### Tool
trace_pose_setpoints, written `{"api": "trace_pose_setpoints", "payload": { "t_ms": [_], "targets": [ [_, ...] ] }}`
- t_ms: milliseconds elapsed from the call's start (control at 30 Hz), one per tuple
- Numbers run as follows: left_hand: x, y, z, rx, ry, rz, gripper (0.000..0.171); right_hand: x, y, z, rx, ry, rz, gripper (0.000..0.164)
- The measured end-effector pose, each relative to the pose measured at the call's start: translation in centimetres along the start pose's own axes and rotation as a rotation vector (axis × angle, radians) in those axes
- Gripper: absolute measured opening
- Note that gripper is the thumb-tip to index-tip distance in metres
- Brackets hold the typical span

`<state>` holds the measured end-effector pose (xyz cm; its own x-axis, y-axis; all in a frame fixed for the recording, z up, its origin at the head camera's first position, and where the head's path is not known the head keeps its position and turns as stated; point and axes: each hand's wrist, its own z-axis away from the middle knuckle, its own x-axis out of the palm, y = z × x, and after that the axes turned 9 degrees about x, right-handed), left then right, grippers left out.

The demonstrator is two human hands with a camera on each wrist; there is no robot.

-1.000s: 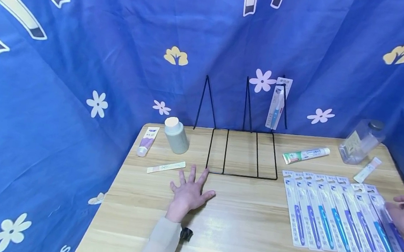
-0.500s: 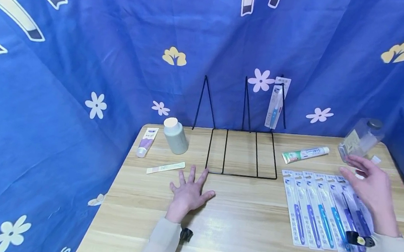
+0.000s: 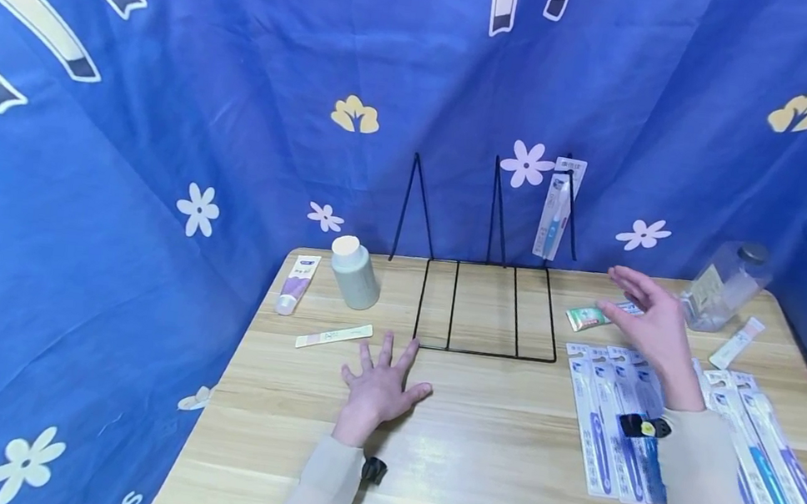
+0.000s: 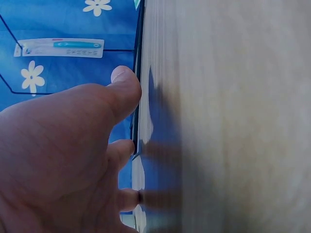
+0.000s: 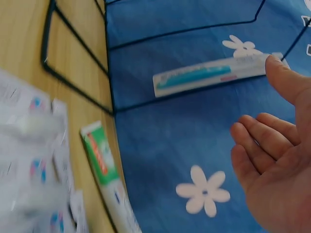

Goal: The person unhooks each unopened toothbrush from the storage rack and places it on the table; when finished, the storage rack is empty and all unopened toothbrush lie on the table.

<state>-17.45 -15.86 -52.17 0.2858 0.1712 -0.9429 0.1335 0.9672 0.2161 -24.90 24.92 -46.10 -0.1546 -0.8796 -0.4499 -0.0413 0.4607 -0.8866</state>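
My left hand point(image 3: 377, 388) lies on the table with its fingers spread, a fingertip at the front left corner of the black wire rack point(image 3: 482, 353). Nothing is in it. A packaged toothbrush point(image 3: 558, 208) hangs from the rack's right hook, and the right wrist view shows its blue handle. My right hand point(image 3: 655, 325) is raised over the green and white toothpaste tube point(image 3: 587, 318), fingers loosely bent and holding nothing. In the right wrist view the thumb overlaps the hanging pack's end; contact cannot be told. Packaged toothbrushes point(image 3: 601, 428) lie in a row below, partly hidden by my right arm.
A grey bottle with a white cap point(image 3: 355, 275), a purple and white tube point(image 3: 297, 285) and a thin white strip point(image 3: 334, 336) stand or lie at left. At back right are a clear bottle point(image 3: 724, 287) and a small white packet point(image 3: 737, 343). Blue cloth point(image 3: 256, 99) surrounds the table.
My right hand has moved left from the right end of the toothbrush row, past the clear bottle, to above the toothpaste tube. My left hand has stayed in place.
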Motion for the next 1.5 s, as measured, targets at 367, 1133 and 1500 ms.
{"api": "trace_pose_setpoints", "payload": {
  "t_ms": [367,1133,1500],
  "targets": [
    [0.1,-0.2,0.1,-0.006,-0.003,-0.007,0.083,3.7,-2.3,-4.0,0.005,-0.053,-0.176,0.069],
    [-0.1,-0.1,0.0,-0.003,-0.011,-0.019,0.084,6.8,-5.5,-10.6,-0.026,0.131,-0.131,0.053],
    [-0.1,0.0,0.2,0.000,-0.003,-0.020,0.084,7.7,-6.0,-10.8,-0.137,0.194,-0.140,0.027]
  ]
}}
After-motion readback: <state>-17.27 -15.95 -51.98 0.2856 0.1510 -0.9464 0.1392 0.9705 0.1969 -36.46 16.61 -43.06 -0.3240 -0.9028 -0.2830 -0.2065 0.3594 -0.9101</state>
